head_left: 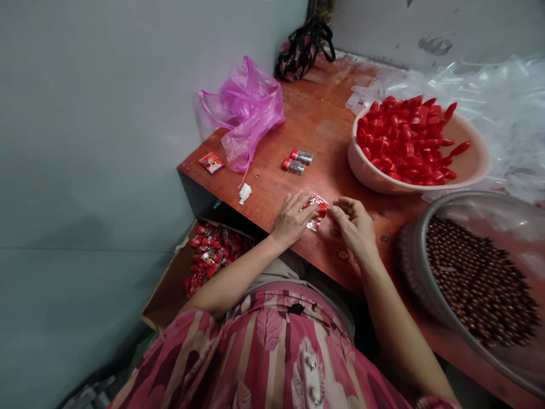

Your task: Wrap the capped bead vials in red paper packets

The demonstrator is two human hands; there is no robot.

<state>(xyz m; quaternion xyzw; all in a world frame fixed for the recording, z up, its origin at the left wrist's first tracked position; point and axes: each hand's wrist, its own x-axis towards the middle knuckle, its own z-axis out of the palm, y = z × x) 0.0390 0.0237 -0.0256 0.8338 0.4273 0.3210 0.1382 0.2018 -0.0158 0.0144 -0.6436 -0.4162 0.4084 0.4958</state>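
Observation:
On the red-brown table, a small clear plastic packet (314,220) with red print lies between my two hands. A red piece (322,209) shows at its upper right part. My left hand (293,217) holds the packet from the left, fingers stretched over it and partly hiding it. From the right, the thumb and forefinger of my right hand (355,226) pinch close together at the packet's edge; the exact grip is hard to see. Just beyond my hands lie two small clear tubes with red caps (293,166) and dark contents.
At the right stand a pink bowl of red plastic pieces (409,136) and a grey basin (419,250) of brown balls. Clear plastic pieces (515,125) lie behind. A pink bag (251,108), printed packet (212,163) and white scrap (244,193) are left; a box (164,292) of filled packets stands below.

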